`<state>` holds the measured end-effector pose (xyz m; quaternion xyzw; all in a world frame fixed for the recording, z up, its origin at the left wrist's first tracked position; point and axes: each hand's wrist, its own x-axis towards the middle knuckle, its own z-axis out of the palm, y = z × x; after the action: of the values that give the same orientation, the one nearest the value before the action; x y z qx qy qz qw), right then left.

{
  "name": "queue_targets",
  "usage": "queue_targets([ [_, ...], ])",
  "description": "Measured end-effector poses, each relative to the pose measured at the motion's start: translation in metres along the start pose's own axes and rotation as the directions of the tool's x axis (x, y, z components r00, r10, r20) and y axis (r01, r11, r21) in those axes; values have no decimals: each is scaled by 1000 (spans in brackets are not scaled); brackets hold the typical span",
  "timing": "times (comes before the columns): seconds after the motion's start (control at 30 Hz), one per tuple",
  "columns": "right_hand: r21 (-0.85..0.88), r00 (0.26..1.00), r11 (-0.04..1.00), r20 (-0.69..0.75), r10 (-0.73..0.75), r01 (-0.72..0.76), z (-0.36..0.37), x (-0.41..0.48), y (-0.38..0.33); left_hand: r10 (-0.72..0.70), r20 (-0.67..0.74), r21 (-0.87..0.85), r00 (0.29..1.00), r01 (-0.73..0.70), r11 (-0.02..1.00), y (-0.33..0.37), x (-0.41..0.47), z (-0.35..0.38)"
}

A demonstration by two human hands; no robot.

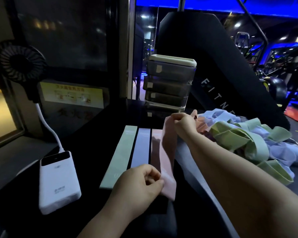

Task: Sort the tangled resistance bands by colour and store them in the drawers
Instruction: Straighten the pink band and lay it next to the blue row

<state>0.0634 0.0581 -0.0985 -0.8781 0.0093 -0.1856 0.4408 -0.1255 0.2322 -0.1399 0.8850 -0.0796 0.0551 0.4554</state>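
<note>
Left hand (141, 183) at lower centre pinches the near end of the held band (169, 152), a pink one, between thumb and curled fingers (150, 170). Right hand (184, 124) at centre has its fingers curled round the far end of the same band. The band runs taut between both hands, raised just above the worktop (93, 134). Three bands lie flat and straight side by side on the worktop left of the held one: green band (120, 155) leftmost, lilac band (141, 148) in the middle, pink band (155, 148) rightmost, partly under the held band. The near ends of the lilac and pink bands are hidden by the left hand. The pile (256, 143) of tangled bands sits on the right side of the frame behind the right forearm: green, pale blue-lilac and pink loops mixed together, with something darker underneath that is too dim to tell. The drawers (169, 83), a stack of smoky see-through ones with a pale top, stand at upper centre at the far end of the worktop, all pushed in; contents can't be made out. A white power bank (58, 182) lies at lower left, with a white cable (46, 124) running up to a black fan (22, 60) at upper left. A yellow sign (72, 93) is on the wall behind. A black pad (222, 66) with white lettering leans at upper right.
</note>
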Motion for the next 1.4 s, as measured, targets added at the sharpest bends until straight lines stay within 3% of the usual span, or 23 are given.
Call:
queue_targets([
  [0.2,-65,990,996,135,-52,61,25,8,11,153,-146,195,977,-123,973,-11,2,14],
  [0.37,-131,980,987,188,-62,88,40,11,26,381,-271,325,884,-289,901,-24,8,24],
  [0.73,-144,960,983,271,-72,114,55,19,40,357,-312,459,881,-189,868,-33,12,33],
  [0.97,-144,955,981,284,-85,130,55,23,45,267,-311,375,912,-141,916,-43,15,36],
  [1.4,-279,939,945,337,-70,171,56,23,49,333,-271,489,903,-168,856,-35,10,36],
])
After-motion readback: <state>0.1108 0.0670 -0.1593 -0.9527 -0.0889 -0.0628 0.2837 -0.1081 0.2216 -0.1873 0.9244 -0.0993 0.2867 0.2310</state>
